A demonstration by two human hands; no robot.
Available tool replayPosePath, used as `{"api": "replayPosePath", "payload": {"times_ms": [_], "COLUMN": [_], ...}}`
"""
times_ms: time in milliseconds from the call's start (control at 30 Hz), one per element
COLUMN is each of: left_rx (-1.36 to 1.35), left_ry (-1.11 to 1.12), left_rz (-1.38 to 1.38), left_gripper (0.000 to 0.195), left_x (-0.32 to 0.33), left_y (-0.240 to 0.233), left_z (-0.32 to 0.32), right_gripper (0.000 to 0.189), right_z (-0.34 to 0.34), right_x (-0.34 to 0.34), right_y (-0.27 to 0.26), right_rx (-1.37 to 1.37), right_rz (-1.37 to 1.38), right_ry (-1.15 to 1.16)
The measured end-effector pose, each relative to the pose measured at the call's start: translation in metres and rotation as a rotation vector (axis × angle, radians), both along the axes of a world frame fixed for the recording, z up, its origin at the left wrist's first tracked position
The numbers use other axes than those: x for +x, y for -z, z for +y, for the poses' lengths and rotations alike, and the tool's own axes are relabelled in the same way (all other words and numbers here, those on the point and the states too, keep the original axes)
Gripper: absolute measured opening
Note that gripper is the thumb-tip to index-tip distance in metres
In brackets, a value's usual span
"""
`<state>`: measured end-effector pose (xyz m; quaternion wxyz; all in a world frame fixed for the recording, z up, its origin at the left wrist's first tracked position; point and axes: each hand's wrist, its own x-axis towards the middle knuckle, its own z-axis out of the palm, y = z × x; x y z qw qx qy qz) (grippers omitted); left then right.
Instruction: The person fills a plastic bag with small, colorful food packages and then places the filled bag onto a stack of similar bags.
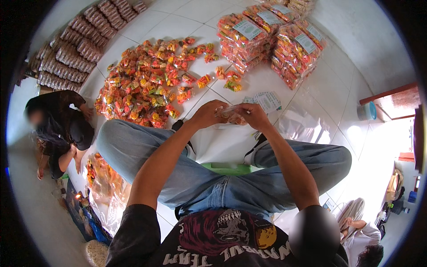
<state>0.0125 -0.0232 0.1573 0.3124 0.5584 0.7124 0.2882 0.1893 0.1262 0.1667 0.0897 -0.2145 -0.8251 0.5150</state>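
Note:
My left hand [209, 114] and my right hand [252, 115] meet in front of my shins, both gripping the edge of a clear plastic bag [235, 119] that has some snack pieces low inside it. Just beyond my right hand, printed paper labels [268, 101] lie in a loose stack on the floor. Flat empty plastic bags [302, 125] are spread to the right of them. A large heap of small snack packets [141, 80], red, orange, yellow and green, covers the floor ahead to the left. A few loose packets [232, 85] lie beyond my hands.
Stacked filled bags with labels [245, 40] stand ahead, with another stack [298, 53] beside them. Brown packs [78, 46] are piled at the far left. One person [60, 123] sits at left, another [360, 227] at lower right. A large plastic sack [108, 197] lies behind my left knee.

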Motion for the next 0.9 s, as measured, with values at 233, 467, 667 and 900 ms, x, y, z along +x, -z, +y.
{"api": "replayPosePath", "payload": {"times_ms": [233,467,667,900], "left_rx": [0.068,0.152,0.102,0.126], "left_ry": [0.09,-0.015,-0.217,-0.231], "left_rz": [0.153,0.025,-0.159,-0.339], "left_gripper": [0.065,0.054,0.036,0.028], "left_x": [-0.001,0.022,0.019,0.01], "left_y": [0.006,-0.016,-0.016,0.003], "left_z": [0.001,0.007,0.01,0.014], "right_gripper": [0.019,0.016,0.034,0.069], "right_z": [0.0,0.007,0.009,0.009], "right_x": [0.0,0.0,-0.003,0.019], "right_y": [0.008,0.017,0.006,0.017], "right_rx": [-0.007,-0.017,-0.074,0.207], "right_rz": [0.096,0.124,0.124,0.021], "right_ry": [0.013,-0.029,0.043,-0.114]}}
